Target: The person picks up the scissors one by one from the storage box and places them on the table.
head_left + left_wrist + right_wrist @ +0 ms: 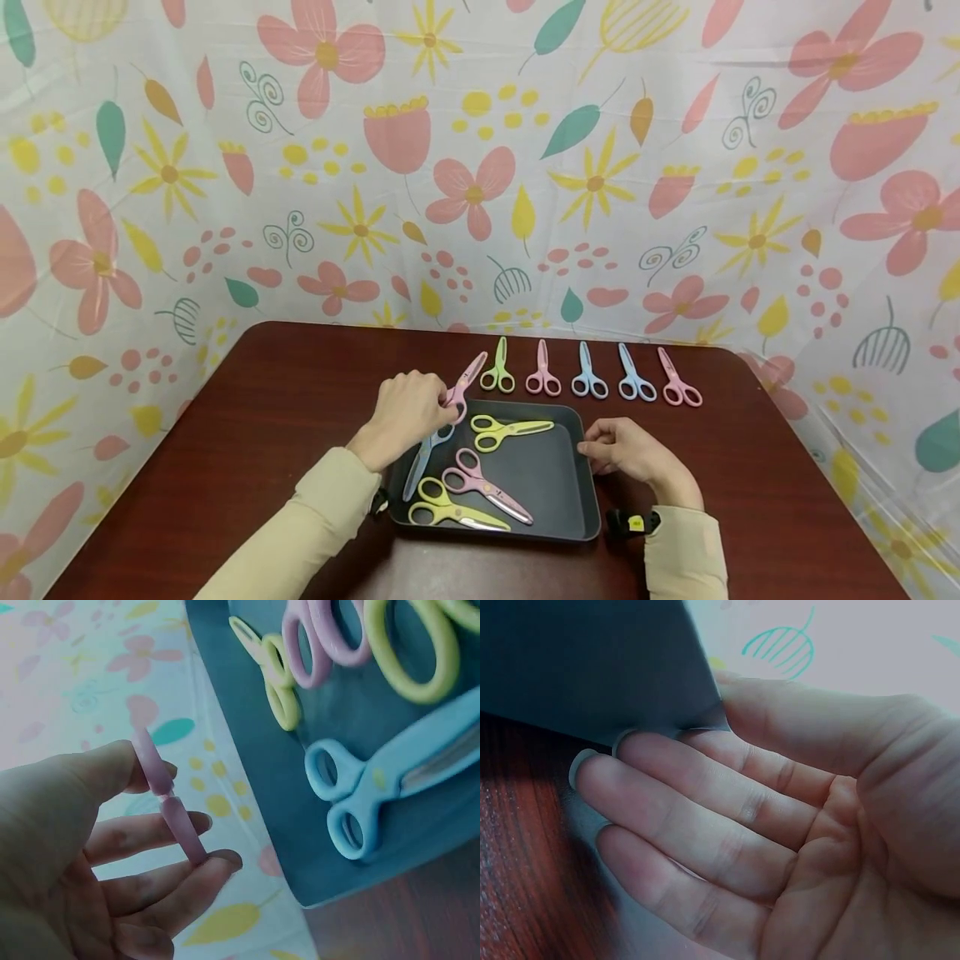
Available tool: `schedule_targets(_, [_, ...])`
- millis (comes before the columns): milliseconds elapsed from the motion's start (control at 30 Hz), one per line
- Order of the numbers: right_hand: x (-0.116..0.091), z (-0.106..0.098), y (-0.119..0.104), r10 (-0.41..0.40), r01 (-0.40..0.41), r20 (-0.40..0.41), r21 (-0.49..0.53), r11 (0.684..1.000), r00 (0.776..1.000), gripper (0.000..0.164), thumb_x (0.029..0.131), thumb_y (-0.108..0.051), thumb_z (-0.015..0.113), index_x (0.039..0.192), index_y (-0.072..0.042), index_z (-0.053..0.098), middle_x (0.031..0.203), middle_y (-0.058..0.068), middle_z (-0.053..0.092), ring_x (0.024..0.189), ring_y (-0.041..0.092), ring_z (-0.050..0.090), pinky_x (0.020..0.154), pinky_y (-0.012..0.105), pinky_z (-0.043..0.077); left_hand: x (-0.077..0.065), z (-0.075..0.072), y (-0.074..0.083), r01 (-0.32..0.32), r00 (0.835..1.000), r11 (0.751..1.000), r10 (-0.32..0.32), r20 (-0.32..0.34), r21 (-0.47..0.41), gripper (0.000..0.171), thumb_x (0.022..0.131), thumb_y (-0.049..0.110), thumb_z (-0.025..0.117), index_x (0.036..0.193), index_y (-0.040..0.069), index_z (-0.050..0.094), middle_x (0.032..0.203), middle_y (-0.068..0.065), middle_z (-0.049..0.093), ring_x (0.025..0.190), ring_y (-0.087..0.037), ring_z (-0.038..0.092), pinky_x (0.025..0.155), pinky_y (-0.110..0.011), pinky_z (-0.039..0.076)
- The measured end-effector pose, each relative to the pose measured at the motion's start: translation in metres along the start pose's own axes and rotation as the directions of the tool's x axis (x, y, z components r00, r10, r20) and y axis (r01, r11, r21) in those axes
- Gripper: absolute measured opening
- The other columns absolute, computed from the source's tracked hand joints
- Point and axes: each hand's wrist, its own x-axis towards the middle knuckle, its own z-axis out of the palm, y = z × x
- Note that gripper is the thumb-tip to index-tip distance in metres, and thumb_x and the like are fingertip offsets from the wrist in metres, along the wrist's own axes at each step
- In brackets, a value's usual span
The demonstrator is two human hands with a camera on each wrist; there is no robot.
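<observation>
My left hand (405, 414) holds a pair of pink scissors (470, 375) by the handles, blades pointing away over the tray's far left edge. In the left wrist view the scissors' handles (184, 829) appear edge-on between thumb and fingers. My right hand (626, 454) grips the right rim of the dark grey tray (592, 492), thumb on the edge and fingers along the outer wall (630, 667). Inside the tray lie blue scissors (422, 467), pink scissors (487, 486) and two yellow pairs, one upper (510, 429) and one lower (453, 510).
Along the table's far edge several scissors stand in a row: green (499, 367), pink (542, 371), two blue pairs (587, 372) and, at the right end, another pink pair (677, 379). Behind the brown table (285, 400) hangs a floral cloth (480, 167).
</observation>
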Motion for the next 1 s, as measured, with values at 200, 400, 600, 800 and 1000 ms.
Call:
schedule_targets(200, [0.001,0.0,0.001,-0.002,0.001,0.008,0.02,1.0,1.0,0.015,0.094,-0.009,0.064,0.096,0.006,0.06,0.079,0.011,0.066,0.075,0.036,0.066,0.069,0.049,0.053,0.025,0.004,-0.007,0.059,0.996,0.998,-0.059,0.061,0.009,0.042,0.081,0.032,0.073,0.047,0.02,0.051,0.042,0.007,0.031,0.044,-0.015,0.042,0.042,-0.03,0.027])
schedule_targets(400, [0.002,0.001,0.0,-0.009,0.009,0.012,0.004,1.0,1.0,0.017,0.094,-0.012,0.065,0.094,0.004,0.061,0.077,0.009,0.065,0.074,0.031,0.066,0.068,0.045,0.054,0.049,0.015,-0.01,0.135,0.986,0.989,-0.14,0.089,0.066,0.04,0.083,0.035,0.072,0.051,0.018,0.053,0.049,0.002,0.043,0.05,-0.019,0.049,0.046,-0.033,0.034])
schedule_targets(600, [-0.001,-0.001,0.002,-0.014,0.014,0.015,0.001,1.0,1.0,0.016,0.094,-0.012,0.065,0.092,0.004,0.061,0.075,0.009,0.065,0.071,0.027,0.066,0.066,0.044,0.054,0.066,0.03,-0.013,0.219,0.966,0.972,-0.229,0.123,0.087,0.036,0.081,0.037,0.073,0.057,0.016,0.057,0.058,-0.002,0.051,0.056,-0.022,0.053,0.052,-0.037,0.041])
schedule_targets(800, [-0.001,-0.002,0.002,-0.021,0.021,0.016,0.011,1.0,1.0,0.017,0.094,-0.012,0.065,0.093,0.004,0.061,0.076,0.009,0.065,0.072,0.029,0.066,0.066,0.045,0.054,0.078,0.041,-0.017,0.268,0.951,0.956,-0.283,0.125,0.118,0.034,0.08,0.04,0.074,0.062,0.016,0.06,0.064,-0.003,0.055,0.062,-0.023,0.056,0.058,-0.04,0.045])
schedule_targets(1000, [-0.001,0.001,0.0,-0.018,0.017,0.011,0.007,1.0,1.0,0.016,0.094,-0.012,0.065,0.092,0.004,0.061,0.075,0.01,0.065,0.071,0.03,0.066,0.066,0.045,0.054,0.082,0.051,-0.016,0.294,0.939,0.948,-0.311,0.148,0.125,0.031,0.078,0.041,0.075,0.069,0.015,0.062,0.074,-0.005,0.06,0.071,-0.026,0.06,0.064,-0.042,0.048])
